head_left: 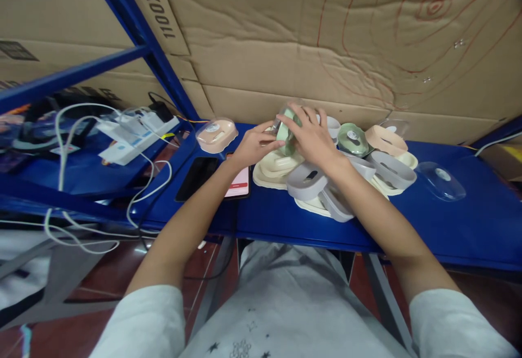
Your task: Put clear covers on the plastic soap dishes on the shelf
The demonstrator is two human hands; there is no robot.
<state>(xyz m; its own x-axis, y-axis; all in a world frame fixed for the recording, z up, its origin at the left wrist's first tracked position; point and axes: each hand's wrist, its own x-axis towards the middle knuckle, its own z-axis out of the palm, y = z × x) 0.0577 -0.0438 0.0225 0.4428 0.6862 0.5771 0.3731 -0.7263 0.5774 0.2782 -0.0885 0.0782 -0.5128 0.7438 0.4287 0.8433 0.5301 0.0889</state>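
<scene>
Both my hands are closed round a green oval plastic soap box [287, 131] with a clear cover, tilted up over the blue shelf. My left hand [258, 144] grips it from the left side, and my right hand [313, 134] holds it from the right and above. Directly below lie cream-coloured soap box parts [272, 172]. Nearer me, by my right forearm, are a grey oval tray [305, 181] and another grey tray [337, 204]. Behind that forearm lie a green soap box [353, 139], a peach tray [386, 140] and one more grey tray [392, 169].
A peach soap box with a clear lid [216, 134] sits at the left. Near it lie a black phone [197, 177] and a phone with a lit screen [240, 182]. A loose clear lid [441, 181] rests at the right. White cables and a power strip [134, 138] crowd the far left.
</scene>
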